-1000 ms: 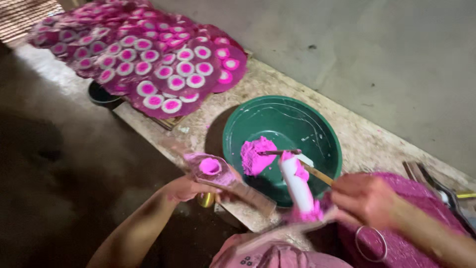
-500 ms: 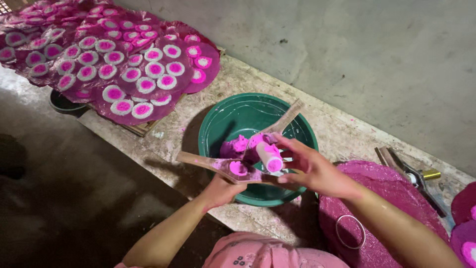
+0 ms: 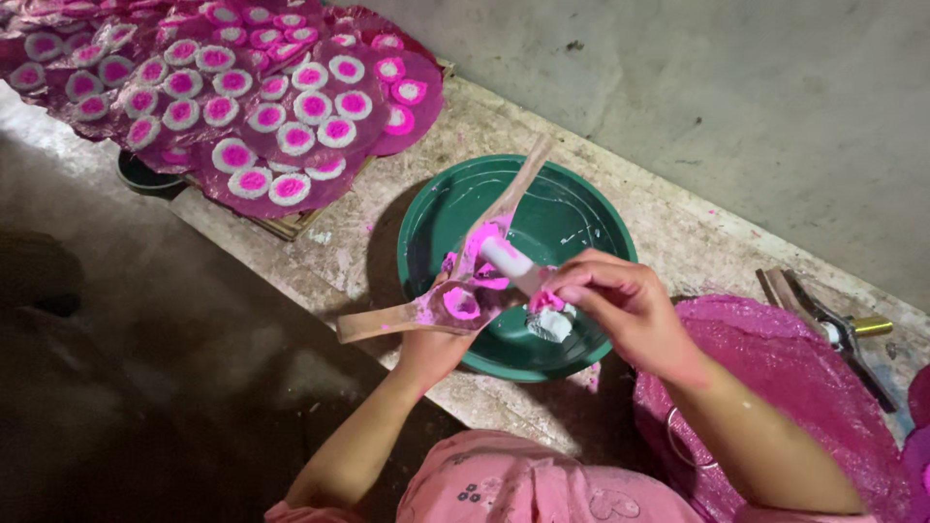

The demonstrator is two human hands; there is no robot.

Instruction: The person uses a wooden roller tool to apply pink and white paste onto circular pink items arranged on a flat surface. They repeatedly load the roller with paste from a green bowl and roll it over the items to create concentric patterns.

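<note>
Centre frame: left hand (image 3: 433, 351) gripping rigid, light wooden mould (image 3: 455, 291) mid-hinge; right hand (image 3: 620, 300) pinching soft, smearable pink dough (image 3: 542, 300).

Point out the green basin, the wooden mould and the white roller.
green basin (image 3: 581, 208), head view, bare inner wall at the upper right.
wooden mould (image 3: 387, 322), head view, handle sticking out left.
white roller (image 3: 506, 260), head view, bare shaft above the right hand's fingers.
</note>
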